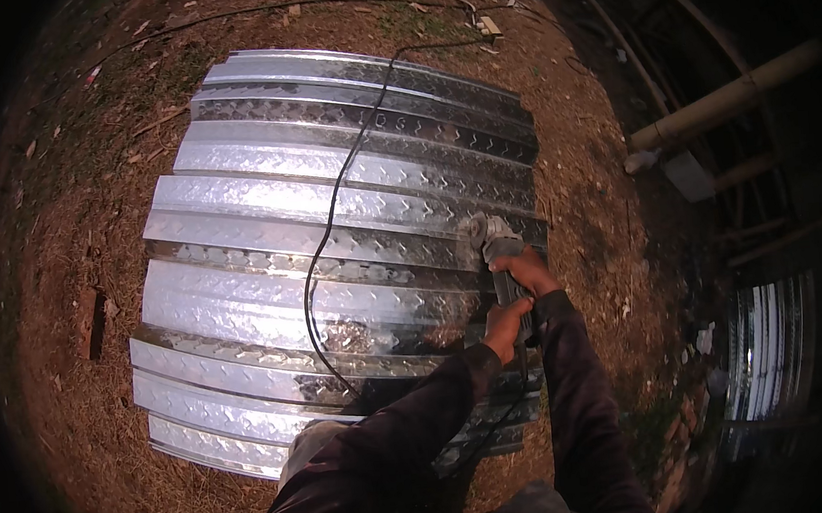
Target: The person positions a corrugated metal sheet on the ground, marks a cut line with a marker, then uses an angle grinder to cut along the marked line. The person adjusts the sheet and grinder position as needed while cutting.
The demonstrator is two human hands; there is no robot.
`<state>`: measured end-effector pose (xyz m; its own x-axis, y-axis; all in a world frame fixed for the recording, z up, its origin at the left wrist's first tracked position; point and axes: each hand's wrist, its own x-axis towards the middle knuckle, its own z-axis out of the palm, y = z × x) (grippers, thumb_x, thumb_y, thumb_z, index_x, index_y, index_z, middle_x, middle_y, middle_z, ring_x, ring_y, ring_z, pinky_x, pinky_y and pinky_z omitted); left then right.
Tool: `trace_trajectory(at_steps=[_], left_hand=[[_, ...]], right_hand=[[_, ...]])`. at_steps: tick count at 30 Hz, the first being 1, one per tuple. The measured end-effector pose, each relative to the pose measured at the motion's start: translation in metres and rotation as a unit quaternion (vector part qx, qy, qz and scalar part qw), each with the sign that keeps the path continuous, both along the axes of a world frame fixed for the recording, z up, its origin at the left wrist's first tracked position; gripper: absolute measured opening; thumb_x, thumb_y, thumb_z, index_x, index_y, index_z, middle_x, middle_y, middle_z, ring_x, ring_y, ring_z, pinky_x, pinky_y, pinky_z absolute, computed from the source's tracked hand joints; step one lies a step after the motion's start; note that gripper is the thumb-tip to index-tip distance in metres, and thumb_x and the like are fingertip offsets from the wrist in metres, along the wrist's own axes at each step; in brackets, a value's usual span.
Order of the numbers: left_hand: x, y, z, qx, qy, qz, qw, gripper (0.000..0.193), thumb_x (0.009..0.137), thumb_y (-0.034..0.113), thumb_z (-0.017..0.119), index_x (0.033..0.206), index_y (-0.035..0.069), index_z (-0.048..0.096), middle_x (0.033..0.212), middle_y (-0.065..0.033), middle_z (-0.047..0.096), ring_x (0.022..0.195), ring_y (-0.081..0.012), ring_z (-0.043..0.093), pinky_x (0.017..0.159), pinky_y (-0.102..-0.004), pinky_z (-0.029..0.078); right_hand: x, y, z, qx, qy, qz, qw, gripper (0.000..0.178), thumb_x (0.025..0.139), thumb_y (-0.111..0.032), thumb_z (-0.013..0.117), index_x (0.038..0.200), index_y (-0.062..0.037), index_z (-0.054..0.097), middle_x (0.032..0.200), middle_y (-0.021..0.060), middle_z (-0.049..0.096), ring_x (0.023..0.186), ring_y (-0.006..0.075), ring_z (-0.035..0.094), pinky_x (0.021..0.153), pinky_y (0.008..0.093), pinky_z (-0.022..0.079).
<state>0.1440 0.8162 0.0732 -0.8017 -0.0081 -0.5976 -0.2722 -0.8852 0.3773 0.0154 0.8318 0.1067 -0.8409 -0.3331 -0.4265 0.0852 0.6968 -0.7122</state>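
Observation:
Both of my hands are closed around an angle grinder (505,288), held near the right edge of a ribbed, shiny metal sheet (264,200). My right hand (528,269) grips it close to the head, and my left hand (504,331) wraps the body nearer to me. The grinder's head and disc area look pale and blurred against the sheet, so whether the disc touches the metal is unclear. A black power cord (319,253) runs in a curve over the sheet and passes out of sight behind my left forearm.
The sheet lies on brown, grassy ground (68,252). A small socket block (489,27) with cables sits beyond it. A brick-like piece (90,322) lies at the left. Bamboo poles (729,96) and more shiny sheets (766,351) stand at the right, in shade. My knee (310,445) is near the sheet.

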Motion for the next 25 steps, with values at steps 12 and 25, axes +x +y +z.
trace_trajectory(at_steps=[12, 25], left_hand=[[-0.012, -0.001, -0.006, 0.01, 0.034, 0.007, 0.999, 0.038, 0.081, 0.031, 0.069, 0.099, -0.002, 0.064, 0.096, -0.0073, 0.062, 0.087, -0.0164, 0.057, 0.075, -0.0387, 0.042], [-0.024, -0.008, -0.007, -0.002, 0.025, 0.009, 1.0, 0.029, 0.086, 0.026, 0.064, 0.098, 0.0, 0.066, 0.091, -0.0095, 0.066, 0.079, -0.0204, 0.066, 0.074, -0.0397, 0.052]], right_hand=[[-0.023, 0.001, -0.011, -0.035, -0.024, 0.046, 0.998, 0.051, 0.063, -0.017, 0.078, 0.109, 0.0012, 0.065, 0.101, 0.0108, 0.068, 0.093, 0.0247, 0.064, 0.084, 0.0364, 0.05], [-0.034, -0.009, -0.001, 0.033, -0.049, 0.045, 0.997, 0.067, 0.063, -0.016, 0.079, 0.123, 0.0018, 0.057, 0.118, 0.0156, 0.063, 0.104, 0.0302, 0.062, 0.088, 0.0379, 0.049]])
